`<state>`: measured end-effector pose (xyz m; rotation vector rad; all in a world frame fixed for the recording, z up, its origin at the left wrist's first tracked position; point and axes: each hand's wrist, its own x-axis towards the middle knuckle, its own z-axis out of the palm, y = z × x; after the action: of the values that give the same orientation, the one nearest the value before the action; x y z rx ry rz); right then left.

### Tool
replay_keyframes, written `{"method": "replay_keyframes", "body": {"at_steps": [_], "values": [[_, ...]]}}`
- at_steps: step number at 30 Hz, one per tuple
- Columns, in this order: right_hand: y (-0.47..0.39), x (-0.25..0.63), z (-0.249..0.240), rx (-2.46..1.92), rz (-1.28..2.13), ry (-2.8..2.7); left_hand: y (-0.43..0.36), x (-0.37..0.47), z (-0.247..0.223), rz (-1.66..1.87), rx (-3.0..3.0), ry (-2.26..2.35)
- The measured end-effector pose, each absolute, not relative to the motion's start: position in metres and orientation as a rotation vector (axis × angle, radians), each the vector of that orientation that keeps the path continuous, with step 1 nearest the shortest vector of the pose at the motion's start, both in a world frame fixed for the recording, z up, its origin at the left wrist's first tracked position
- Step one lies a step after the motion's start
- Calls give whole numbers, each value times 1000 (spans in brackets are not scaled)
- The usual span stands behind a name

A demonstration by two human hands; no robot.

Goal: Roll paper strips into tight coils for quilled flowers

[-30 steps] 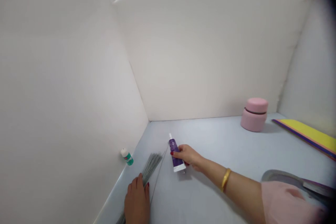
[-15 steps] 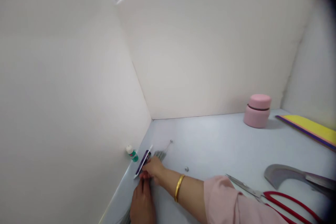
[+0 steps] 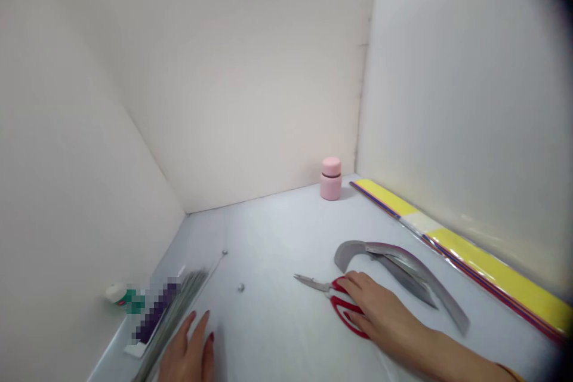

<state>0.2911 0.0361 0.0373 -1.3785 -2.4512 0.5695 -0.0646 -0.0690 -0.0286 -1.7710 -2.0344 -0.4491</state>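
My right hand (image 3: 371, 310) lies over the red handles of a pair of scissors (image 3: 342, 304), its fingers curled onto them; the blades point left on the table. At the lower left, my left hand (image 3: 188, 352) has its fingers spread, beside a bundle of thin grey-green stems (image 3: 179, 304). Left of the bundle lies a purple packet (image 3: 157, 313) with white edges. A white-capped green bottle (image 3: 134, 301) is beside the packet, near the left wall.
Right of the scissors lie curved metal blades (image 3: 351, 252). A pink jar (image 3: 330, 179) stands at the back. Long yellow packs (image 3: 483, 259) line the right wall. Two small shiny pieces, one of them (image 3: 241, 287) nearer, rest mid-table.
The view has turned right. My right hand has left the packet and stems and moved right onto the scissors. My left hand now has its fingers apart.
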Motion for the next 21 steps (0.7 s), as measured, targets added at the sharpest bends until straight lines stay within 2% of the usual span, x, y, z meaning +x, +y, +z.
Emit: {"method": "replay_keyframes", "body": {"at_steps": [4,9,12,15,18,21], "values": [[27,290,21,-1366,495,-2560,-24,-8,-24,-480,-1965,-2157],[33,307,39,-1180,548,-2494,24,10,-23,-467,-1954,-2202],[59,354,51,-1420,328,-2205,29,1,-22,-529,-1905,-2167],[85,398,49,-1550,303,-2138,22,12,-24,-733,-1836,-1922],[102,418,36,-1588,349,-2147,14,56,-34,-853,-2121,-1610],[115,421,21,-1635,422,-2120,5,117,-50,-571,-2303,-1619]]}}
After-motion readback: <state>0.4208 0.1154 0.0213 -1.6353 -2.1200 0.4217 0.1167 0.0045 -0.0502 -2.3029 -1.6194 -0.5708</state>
